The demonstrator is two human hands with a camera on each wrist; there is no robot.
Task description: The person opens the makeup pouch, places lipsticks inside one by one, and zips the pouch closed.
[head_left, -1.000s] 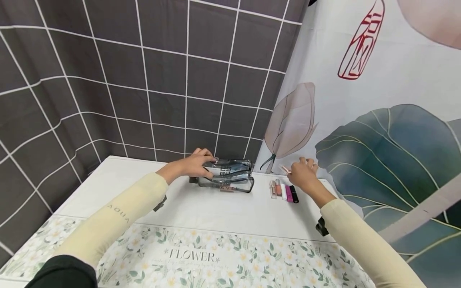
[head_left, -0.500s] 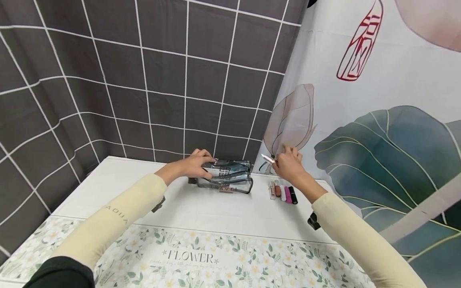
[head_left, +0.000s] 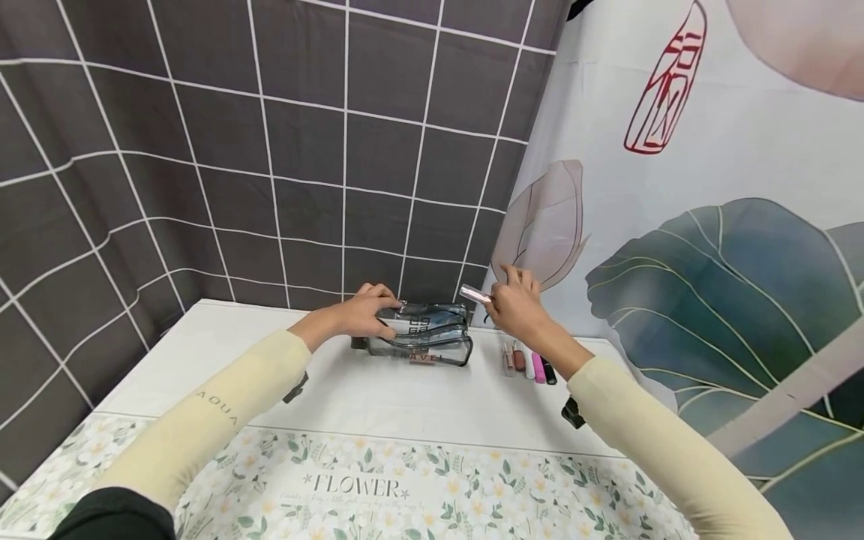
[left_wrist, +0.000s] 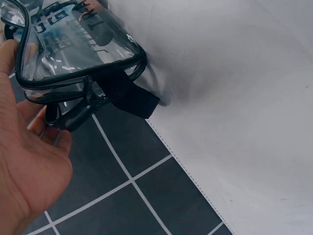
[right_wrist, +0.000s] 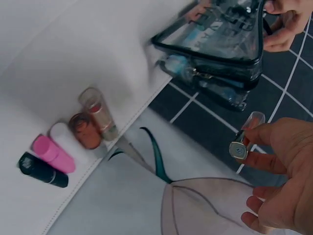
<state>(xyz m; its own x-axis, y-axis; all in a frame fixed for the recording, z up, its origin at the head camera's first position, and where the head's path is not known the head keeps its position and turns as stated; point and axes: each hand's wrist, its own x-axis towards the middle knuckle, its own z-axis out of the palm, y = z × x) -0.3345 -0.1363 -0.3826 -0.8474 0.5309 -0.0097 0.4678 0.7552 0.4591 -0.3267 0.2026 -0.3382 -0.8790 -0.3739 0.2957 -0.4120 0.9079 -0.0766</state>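
Note:
A clear zip pouch [head_left: 442, 349] with black trim and printed letters stands near the back edge of the white table. My left hand [head_left: 358, 313] grips its left end by the upper edge; in the left wrist view, the fingers curl behind the black trim [left_wrist: 63, 81]. Some contents show through the plastic, including a pinkish piece low at the front. Up and to the right of the pouch, my right hand [head_left: 521, 304] pinches a lipstick tube [head_left: 475, 294] between thumb and fingers. The right wrist view shows the tube's shiny metallic end [right_wrist: 238, 149] and a see-through reddish part.
On the table right of the pouch lies a row of lipsticks: a clear one [right_wrist: 100, 113], a brown-red one [right_wrist: 84, 131], a white one [right_wrist: 68, 142], a pink one [right_wrist: 55, 154] and a black one [right_wrist: 43, 170]. A dark grid cloth [head_left: 297, 187] hangs behind.
My right hand has carried the lipstick tube leftward from above the lipstick row towards the pouch. The left hand has kept its grip on the pouch, which stays put.

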